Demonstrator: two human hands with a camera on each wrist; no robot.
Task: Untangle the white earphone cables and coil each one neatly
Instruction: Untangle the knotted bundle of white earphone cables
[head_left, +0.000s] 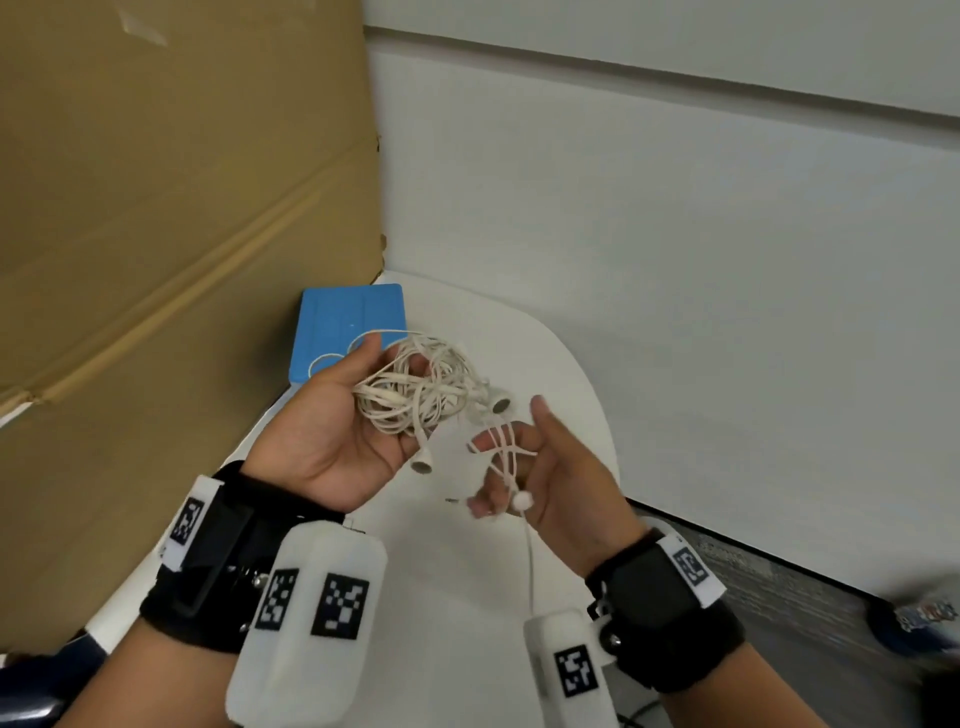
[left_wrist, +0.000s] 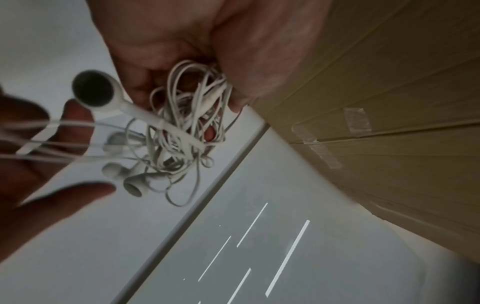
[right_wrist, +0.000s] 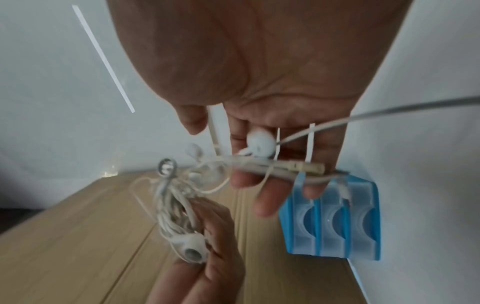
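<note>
Wrist straps of black fabric with white, square-coded marker blocks sit closest to me at 6 o'clock. My left hand (head_left: 332, 421) lies palm up, fingers loosely curled round the tangle (head_left: 415, 387) of thin, off-white rubbery cables, a knotted ball resting in the palm. One earbud (head_left: 422, 460), smooth white plastic with a round dark face, dangles from it at 6 o'clock. My right hand (head_left: 540, 467), at 3 o'clock of the tangle, is half open with fingers spread; several strands run taut across them, and another bud (head_left: 522, 500) lies against the fingers. Both hands hover above the table (head_left: 561, 364), glossy white with a rounded edge. At 12 o'clock on it lies a blue ribbed plastic box (head_left: 343, 322). Brown creased cardboard (head_left: 171, 208) leans at 10 o'clock; pale grey wall panels (head_left: 675, 234) fill 1 o'clock.
</note>
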